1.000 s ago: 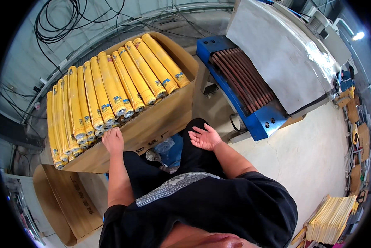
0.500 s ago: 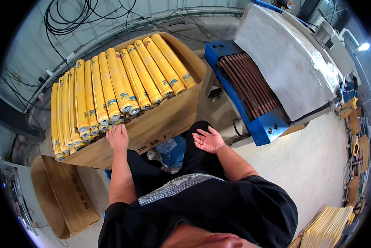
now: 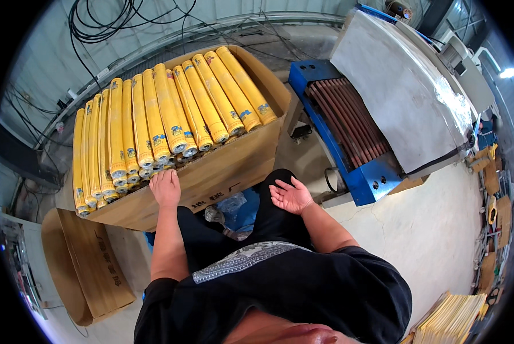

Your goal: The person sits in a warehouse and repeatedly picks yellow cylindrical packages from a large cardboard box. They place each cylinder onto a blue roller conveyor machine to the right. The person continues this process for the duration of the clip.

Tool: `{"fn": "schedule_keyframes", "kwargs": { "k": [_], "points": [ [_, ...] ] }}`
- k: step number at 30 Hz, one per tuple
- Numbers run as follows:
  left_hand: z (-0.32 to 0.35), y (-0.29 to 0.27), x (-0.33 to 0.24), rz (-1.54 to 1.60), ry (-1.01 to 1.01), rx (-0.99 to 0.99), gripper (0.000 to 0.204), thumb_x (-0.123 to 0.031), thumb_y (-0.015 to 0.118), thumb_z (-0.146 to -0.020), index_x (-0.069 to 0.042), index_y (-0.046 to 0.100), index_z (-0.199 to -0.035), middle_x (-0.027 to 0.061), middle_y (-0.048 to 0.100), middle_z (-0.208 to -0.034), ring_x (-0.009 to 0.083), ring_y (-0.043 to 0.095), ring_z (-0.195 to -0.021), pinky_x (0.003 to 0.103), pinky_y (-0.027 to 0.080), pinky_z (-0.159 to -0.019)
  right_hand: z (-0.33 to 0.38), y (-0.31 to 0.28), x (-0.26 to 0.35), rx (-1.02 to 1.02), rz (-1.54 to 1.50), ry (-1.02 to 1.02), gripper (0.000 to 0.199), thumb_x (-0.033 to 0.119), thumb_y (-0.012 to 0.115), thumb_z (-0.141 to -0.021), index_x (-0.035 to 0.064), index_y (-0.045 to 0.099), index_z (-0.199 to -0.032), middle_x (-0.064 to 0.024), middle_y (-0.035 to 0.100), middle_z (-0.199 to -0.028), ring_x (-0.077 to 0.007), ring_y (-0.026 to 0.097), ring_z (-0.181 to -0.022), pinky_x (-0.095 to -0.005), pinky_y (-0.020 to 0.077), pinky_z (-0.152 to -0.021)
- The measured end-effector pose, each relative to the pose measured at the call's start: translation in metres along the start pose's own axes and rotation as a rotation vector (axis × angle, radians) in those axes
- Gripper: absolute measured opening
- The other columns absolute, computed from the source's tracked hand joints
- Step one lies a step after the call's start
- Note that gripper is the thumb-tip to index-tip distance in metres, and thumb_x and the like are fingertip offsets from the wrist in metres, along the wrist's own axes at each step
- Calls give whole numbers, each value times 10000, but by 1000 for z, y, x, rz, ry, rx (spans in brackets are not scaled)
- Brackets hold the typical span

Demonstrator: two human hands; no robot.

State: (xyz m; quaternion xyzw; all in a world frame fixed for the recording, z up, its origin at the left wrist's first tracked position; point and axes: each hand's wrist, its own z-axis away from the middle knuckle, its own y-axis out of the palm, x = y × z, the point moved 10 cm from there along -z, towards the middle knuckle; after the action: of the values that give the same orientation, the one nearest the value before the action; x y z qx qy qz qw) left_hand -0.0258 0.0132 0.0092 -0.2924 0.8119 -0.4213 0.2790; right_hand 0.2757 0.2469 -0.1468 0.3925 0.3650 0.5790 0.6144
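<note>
Nearest the camera, the person's black shirt and dark trousers fill the lower middle, with both bare forearms reaching forward from them. The right hand (image 3: 291, 195) hovers over the right thigh, palm turned up and fingers loosely spread, holding nothing and touching nothing. The left arm stretches straight ahead; the left hand (image 3: 165, 187) lies palm down on the near rim of the box (image 3: 222, 172), fingers together and laid flat against the cardboard just below the roll ends, gripping nothing. Between the knees, low against the box front, sits a blue bag (image 3: 242, 209) with crumpled clear plastic beside it.

The box is a large open cardboard one standing just in front of the knees. It is packed with long yellow rolls (image 3: 171, 120) lying side by side, their near ends lined up along the rim by the left hand. To the lower left a second, flattened carton (image 3: 85, 269) lies on the floor.

Right of the box stands a blue machine (image 3: 354, 155) with brown rollers and a grey hood. Black cables (image 3: 113, 23) hang on the far wall. A yellow stack (image 3: 452, 318) sits at the lower right.
</note>
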Motion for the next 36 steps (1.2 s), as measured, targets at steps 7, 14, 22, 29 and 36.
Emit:
{"fn": "schedule_keyframes", "kwargs": {
  "k": [7, 14, 22, 29, 36],
  "points": [
    [0, -3, -2, -12, 22, -37, 185, -244, 522, -914, -109, 647, -893, 45, 638, -916, 253, 558, -931, 390, 385, -884, 0, 2, 1, -3, 4, -8, 555, 459, 545, -912, 53, 433, -1274, -212, 508, -1265, -351, 555, -1100, -521, 457, -914],
    [0, 0, 0, -10, 26, -38, 169, -241, 527, -906, -124, 647, -886, 27, 641, -929, 243, 557, -917, 385, 375, -907, 2, 1, 1, 10, -5, -11, 549, 452, 544, -913, 51, 440, -1273, -220, 508, -1266, -349, 551, -1103, -520, 455, -918],
    [-1, -3, -3, -14, 9, -15, 175, -242, 522, -909, -122, 647, -886, 26, 640, -928, 239, 554, -934, 384, 371, -911, 1, -4, 22, -22, -54, -160, 504, 401, 562, -903, 45, 467, -1246, -210, 535, -1238, -344, 559, -1089, -510, 454, -912],
    [-2, 3, -1, 3, 5, 8, 174, -240, 518, -911, -126, 649, -910, 24, 640, -948, 238, 549, -944, 384, 359, -925, 7, -27, 66, -153, 1, -396, 482, 401, 585, -881, 35, 506, -1185, -179, 582, -1170, -310, 579, -1001, -463, 465, -878],
    [0, -1, -3, -4, 24, -30, 157, -234, 526, -904, -129, 642, -905, 23, 635, -942, 239, 548, -936, 381, 360, -923, 53, 19, 131, -126, 6, -693, 773, 563, 547, -868, 48, 323, -1399, -161, 419, -1385, -317, 435, -1224, -513, 380, -998]
  ]
}}
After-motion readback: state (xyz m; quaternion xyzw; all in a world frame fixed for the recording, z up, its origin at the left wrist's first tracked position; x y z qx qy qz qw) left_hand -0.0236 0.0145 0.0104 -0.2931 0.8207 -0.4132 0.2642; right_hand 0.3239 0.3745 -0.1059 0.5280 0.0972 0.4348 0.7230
